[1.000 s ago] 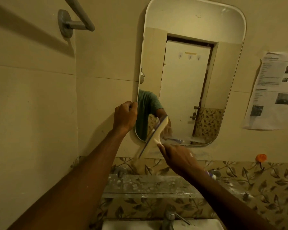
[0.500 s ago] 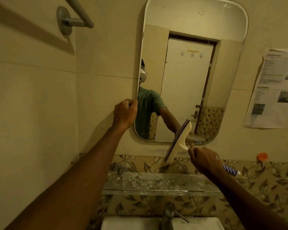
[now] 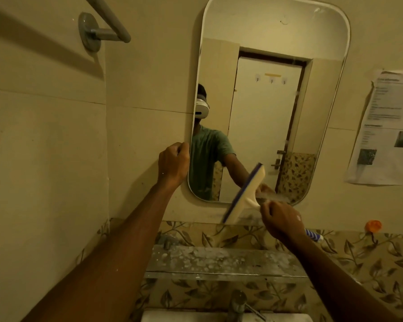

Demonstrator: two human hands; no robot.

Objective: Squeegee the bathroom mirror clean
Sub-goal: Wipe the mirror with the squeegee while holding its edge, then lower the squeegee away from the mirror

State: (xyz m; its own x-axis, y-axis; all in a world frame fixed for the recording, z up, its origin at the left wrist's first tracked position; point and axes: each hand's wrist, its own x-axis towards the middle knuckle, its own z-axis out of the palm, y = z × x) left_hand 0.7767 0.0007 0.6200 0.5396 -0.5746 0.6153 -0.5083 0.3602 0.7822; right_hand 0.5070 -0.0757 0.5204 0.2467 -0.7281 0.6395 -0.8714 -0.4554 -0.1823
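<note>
Squeegee [image 3: 244, 194] in right hand [image 3: 280, 220]; left hand [image 3: 172, 163] grips mirror [image 3: 268, 117] edge.

One view only, worn on the head, facing the wall [image 3: 44, 159] close to the mirror [image 3: 269, 117]. It's wide, taking in the shelf [image 3: 219, 261] and tap [image 3: 237, 303] at the bottom.

This is a small bathroom: a rounded wall mirror [image 3: 277, 31] hangs above a spattered glass shelf [image 3: 219, 261], with a metal tap [image 3: 239, 303] and the white rim of a basin [image 3: 196, 317] just below. The walls are plain cream tile with a band of leaf-patterned tiles [image 3: 370, 263] at shelf height, and a metal towel rail [image 3: 107, 22] is fixed high on the left. The mirror reflects a white door [image 3: 263, 126] with small hooks, and a printed sheet [image 3: 386, 129] is stuck to the wall at the right
</note>
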